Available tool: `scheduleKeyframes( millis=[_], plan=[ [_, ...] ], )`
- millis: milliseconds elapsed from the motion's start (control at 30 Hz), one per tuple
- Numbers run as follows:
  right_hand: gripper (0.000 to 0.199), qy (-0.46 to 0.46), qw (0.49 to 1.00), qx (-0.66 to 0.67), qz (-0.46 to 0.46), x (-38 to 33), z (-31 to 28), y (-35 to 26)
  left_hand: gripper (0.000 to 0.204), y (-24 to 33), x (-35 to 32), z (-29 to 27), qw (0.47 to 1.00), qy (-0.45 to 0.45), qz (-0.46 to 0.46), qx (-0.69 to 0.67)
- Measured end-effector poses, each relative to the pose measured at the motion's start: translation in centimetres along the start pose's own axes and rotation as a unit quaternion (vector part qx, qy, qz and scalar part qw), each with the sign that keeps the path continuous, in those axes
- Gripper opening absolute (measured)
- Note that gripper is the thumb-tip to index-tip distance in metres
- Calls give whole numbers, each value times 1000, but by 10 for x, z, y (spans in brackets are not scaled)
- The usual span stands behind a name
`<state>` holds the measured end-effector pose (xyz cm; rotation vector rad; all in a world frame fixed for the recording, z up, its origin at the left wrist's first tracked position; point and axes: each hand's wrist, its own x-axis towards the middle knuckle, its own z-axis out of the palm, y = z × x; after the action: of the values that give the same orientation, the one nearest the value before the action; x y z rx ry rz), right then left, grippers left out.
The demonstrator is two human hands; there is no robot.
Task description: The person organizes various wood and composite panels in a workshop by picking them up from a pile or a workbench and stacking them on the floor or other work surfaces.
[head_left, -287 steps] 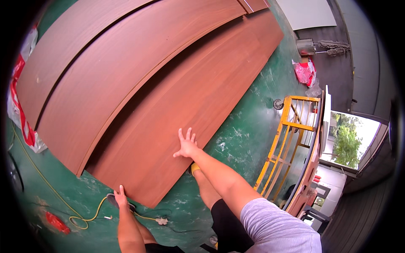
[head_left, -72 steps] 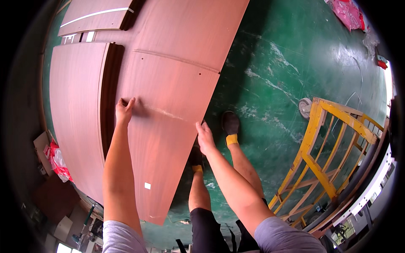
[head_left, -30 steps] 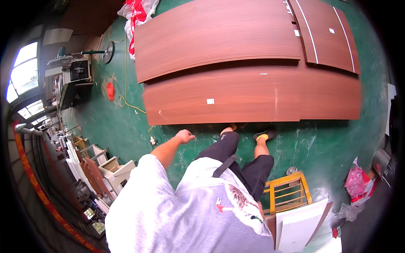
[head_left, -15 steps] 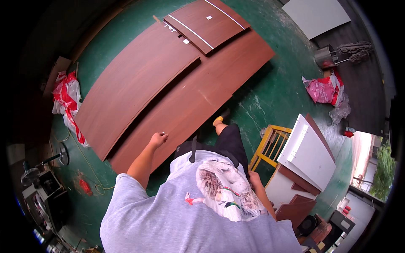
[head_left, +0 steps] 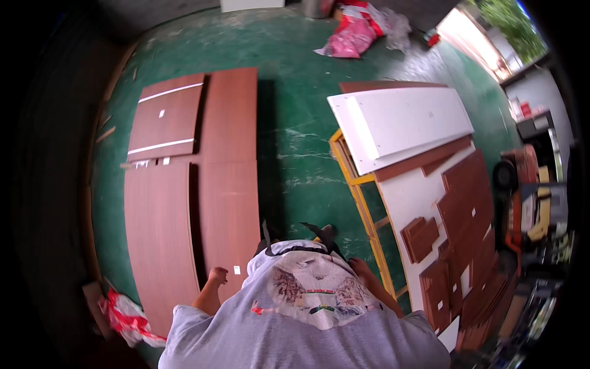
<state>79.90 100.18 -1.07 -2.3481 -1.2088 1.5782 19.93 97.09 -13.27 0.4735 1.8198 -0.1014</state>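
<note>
My left hand is above the long reddish-brown wood panel on my left, fingers curled in; whether something small is in them I cannot make out. A small white label shows on the panel, just right of that hand. Down by my right side hangs my right hand, near the yellow metal frame and apart from it; its fingers are not clear. Left of the long panel lies another brown panel stack, and beyond it a shorter stack bound with white straps.
On my right, the yellow frame carries white panels and several brown boards. Red-and-white plastic bags lie at the far wall and lower left. Green floor runs between the panels and frame.
My view has turned right, bringing the loaded yellow frame fully into sight and the floor panels to the left. My left hand has come closer to my body.
</note>
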Motion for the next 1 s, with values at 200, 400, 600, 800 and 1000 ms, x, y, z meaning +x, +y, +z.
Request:
scheduleKeyframes(
  millis=[200,400,600,800,1000],
  plan=[
    [29,-24,989,-127,-67,14,28,153,33,168,18,-17,744,-40,217,631],
    [34,-1,980,191,56,5,3,220,40,462,-34,121,918,-10,396,15],
    [37,71,927,352,111,47,-95,123,61,639,-112,239,798,48,563,209],
    [34,70,882,463,-61,161,-201,-17,81,800,-66,246,726,215,593,274],
    [31,27,844,526,-103,306,-269,-139,79,911,-20,234,766,134,546,312]
  ],
)
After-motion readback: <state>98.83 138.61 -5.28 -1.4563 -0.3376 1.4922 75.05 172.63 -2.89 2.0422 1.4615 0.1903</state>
